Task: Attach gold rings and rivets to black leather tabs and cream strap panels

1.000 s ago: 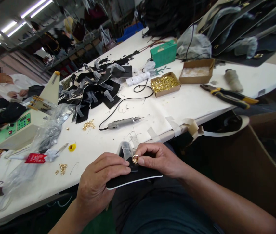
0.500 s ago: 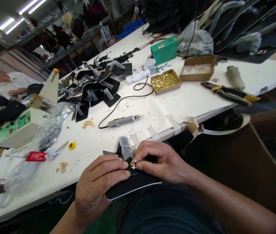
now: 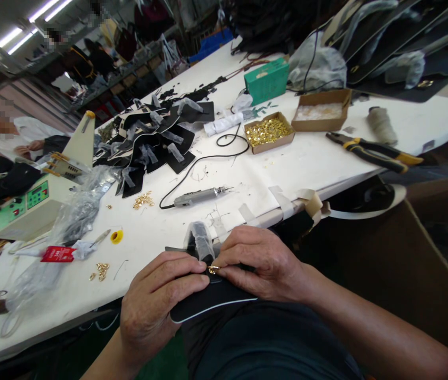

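A black leather panel (image 3: 211, 305) with a pale edge lies over my lap at the table's front edge. Clear plastic wraps the handle (image 3: 200, 240) that rises from it. My left hand (image 3: 160, 295) grips the panel from the left, thumb and forefinger pressed near the handle's base. Between the thumb and forefinger of my right hand (image 3: 261, 264) is a small gold metal fitting (image 3: 213, 269), held against the panel by the handle's end. My fingers partly hide the fitting, so its exact shape is unclear.
Beyond my hands lies a grey electric screwdriver (image 3: 200, 196) with a black cord. Gold pieces fill a cardboard box (image 3: 270, 133); pliers (image 3: 370, 150) lie to the right. Loose gold fittings (image 3: 102, 272), yellow tape (image 3: 116, 237) and a red-labelled tube (image 3: 57, 254) are left. A co-worker (image 3: 29, 138) sits across.
My right hand has turned the gold fitting, which now appears flatter, and shifted slightly left with it. The panel has moved slightly left; my left hand keeps its grip.
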Tool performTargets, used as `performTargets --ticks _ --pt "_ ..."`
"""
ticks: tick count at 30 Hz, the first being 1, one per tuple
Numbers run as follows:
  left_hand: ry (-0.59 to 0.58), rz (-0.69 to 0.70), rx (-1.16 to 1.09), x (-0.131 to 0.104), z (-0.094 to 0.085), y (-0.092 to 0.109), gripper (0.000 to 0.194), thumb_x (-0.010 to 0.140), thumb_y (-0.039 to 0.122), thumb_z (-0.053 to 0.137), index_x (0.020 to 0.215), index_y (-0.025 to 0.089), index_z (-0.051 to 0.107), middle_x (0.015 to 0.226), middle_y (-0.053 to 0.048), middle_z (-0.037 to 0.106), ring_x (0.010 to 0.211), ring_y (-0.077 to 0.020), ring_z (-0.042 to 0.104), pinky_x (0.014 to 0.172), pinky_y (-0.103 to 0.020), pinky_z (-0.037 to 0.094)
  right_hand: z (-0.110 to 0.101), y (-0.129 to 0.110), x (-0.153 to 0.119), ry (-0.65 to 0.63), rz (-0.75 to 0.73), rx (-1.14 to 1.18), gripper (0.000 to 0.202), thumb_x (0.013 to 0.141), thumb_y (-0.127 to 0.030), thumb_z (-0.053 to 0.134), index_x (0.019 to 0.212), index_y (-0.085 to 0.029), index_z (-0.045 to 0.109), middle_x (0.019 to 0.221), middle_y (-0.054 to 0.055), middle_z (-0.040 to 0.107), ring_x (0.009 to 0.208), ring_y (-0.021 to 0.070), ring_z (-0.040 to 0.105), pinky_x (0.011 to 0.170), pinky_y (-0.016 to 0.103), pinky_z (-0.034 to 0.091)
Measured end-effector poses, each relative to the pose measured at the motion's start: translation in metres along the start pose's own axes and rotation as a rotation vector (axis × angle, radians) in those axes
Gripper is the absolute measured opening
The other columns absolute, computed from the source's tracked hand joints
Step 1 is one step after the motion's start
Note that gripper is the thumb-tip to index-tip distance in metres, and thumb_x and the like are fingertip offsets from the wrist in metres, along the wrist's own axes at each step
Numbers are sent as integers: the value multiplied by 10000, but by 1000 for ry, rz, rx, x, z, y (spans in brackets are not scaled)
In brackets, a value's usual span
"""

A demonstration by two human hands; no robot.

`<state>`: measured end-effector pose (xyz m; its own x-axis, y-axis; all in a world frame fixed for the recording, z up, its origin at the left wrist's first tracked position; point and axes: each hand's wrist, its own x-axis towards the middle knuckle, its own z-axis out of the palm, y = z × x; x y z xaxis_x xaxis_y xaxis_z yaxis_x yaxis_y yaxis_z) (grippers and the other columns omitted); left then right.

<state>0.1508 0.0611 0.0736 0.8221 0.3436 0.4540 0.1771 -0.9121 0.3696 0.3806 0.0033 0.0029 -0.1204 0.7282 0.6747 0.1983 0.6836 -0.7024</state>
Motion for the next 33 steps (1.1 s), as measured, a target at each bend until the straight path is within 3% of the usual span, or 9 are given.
performTargets --ticks 8,12,18,22,26,29,33 --pt "61 -49 24 -5 7 7 259 874 15 726 1069 185 738 1064 -88 798 1015 -201 736 863 -331 624 6 2 -4 5 53 71 146 942 -147 681 1020 -211 786 874 71 777 781 179 701 731 311 538" --pt "69 -85 8 -9 12 9 298 863 -15 714 1085 183 722 1189 -113 792 1074 -209 742 912 -345 615 7 0 -3 -8 91 118 128 942 -150 671 975 -193 787 845 70 770 754 174 699 710 302 532" --pt "65 -209 -54 -17 17 5 322 887 -1 675 1111 228 706 1102 -49 820 1040 -192 767 956 -342 594 -1 -2 -4 -97 255 272 156 906 -276 729 1026 -191 779 926 63 761 834 194 692 790 322 526" --pt "97 -427 -71 -18 18 5 219 913 108 708 1057 266 755 1045 -4 822 970 -178 772 893 -285 587 0 -1 -3 -159 359 272 372 791 -408 880 1062 -182 763 980 50 740 878 201 665 807 312 499" --pt "91 -798 -181 -21 16 1 127 916 281 741 1025 252 800 958 -4 831 882 -205 776 855 -299 602 16 6 7 -100 502 202 141 935 -317 735 949 -177 748 877 16 705 801 156 630 734 265 461" --pt "129 -1023 -360 -31 13 -14 181 887 358 765 993 214 794 889 -14 829 821 -217 772 781 -307 617 32 22 22 -192 656 336 215 930 -374 719 860 -171 696 783 -7 644 704 138 569 626 243 424" --pt "243 -1200 -625 -50 11 -51 290 797 385 830 1000 185 773 862 -28 826 764 -233 768 685 -314 618 59 53 51 -304 864 536 318 864 -449 744 782 -176 604 697 -20 595 612 129 515 558 242 399"
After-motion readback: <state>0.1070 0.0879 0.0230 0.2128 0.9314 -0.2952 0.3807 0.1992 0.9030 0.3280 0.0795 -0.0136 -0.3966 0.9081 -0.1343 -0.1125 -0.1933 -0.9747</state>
